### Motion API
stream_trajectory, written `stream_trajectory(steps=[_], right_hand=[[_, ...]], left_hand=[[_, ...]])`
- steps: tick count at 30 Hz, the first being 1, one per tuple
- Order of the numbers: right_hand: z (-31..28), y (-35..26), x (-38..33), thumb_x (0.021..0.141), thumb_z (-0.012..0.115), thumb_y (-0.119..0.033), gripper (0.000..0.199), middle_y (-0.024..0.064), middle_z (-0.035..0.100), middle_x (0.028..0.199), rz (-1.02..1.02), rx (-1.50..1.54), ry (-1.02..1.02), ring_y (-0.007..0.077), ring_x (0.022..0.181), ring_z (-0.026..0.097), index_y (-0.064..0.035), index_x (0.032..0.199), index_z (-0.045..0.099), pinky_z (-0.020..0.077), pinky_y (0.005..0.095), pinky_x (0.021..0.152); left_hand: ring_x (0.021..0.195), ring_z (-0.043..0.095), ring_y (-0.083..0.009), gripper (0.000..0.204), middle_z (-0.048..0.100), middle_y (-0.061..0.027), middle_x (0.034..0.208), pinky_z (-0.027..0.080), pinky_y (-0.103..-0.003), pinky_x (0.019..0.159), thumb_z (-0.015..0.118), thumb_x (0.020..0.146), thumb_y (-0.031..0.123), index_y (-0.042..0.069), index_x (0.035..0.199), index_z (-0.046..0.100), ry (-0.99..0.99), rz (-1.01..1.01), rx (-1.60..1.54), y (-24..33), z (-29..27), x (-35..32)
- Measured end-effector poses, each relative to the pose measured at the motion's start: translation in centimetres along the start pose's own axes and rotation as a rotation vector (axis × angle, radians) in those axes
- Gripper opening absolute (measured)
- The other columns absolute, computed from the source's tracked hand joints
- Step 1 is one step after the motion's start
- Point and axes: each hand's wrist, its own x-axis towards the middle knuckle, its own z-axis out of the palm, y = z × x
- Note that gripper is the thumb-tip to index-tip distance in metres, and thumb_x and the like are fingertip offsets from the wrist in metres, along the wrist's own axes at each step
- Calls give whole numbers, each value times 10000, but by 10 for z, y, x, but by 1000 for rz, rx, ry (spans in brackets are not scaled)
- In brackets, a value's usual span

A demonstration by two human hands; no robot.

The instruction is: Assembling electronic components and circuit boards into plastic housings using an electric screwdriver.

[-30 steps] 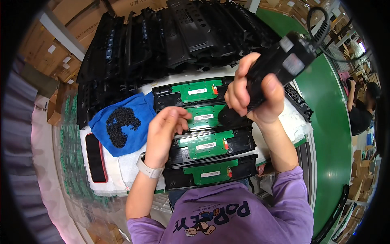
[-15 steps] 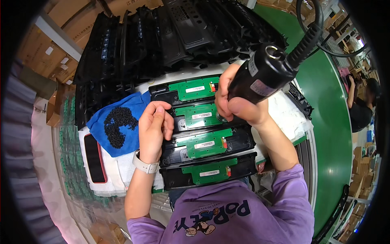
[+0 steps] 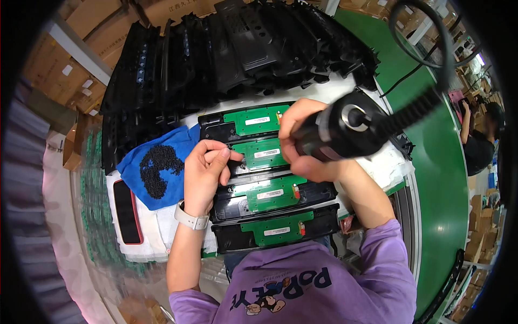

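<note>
From my remote seat I have only the head view to go by, and in it four black trays (image 3: 229,237) lie in a column in front of the person, each with a green circuit board (image 3: 258,155) set in it. Laying out the boards looks done; I judge that fastening is in hand at the second tray from the far end, but I can't make out which screw holes are filled, so how much is left I can't tell. A good heap of small black screws (image 3: 152,174) sits on the blue cloth (image 3: 132,159) to the left, so supply isn't short. The right hand (image 3: 318,169) is wrapped firmly round a black corded tool (image 3: 334,129), likely a power screwdriver, held over the right end of that second board; its tip is hidden from me. The left hand (image 3: 202,173) is at the board's left end, fingers curled and thumb near the forefinger; I can't tell whether a screw is between them. The boards look flat and clean, each with a white label, and red-and-white connectors show on the other three; the second's right end is covered.
</note>
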Motion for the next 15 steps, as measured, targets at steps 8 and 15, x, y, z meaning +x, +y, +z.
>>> stream_trajectory(steps=[8,15], right_hand=[[-5,-13,8,869,405,-565,546,35,464,558,-365,544,178,132,379,433,-63,1082,437,411,307,458],[-2,-7,8,881,378,-553,527,40,474,561,-326,591,274,141,377,435,-70,1071,470,420,318,460]], left_hand=[[431,410,-29,168,627,-76,710,311,-156,412,531,898,129,-17,845,597,-255,-66,41,5,15,-11],[465,454,-25,53,619,-57,696,338,-155,428,621,811,14,-30,832,601,-273,-108,13,9,22,-16]])
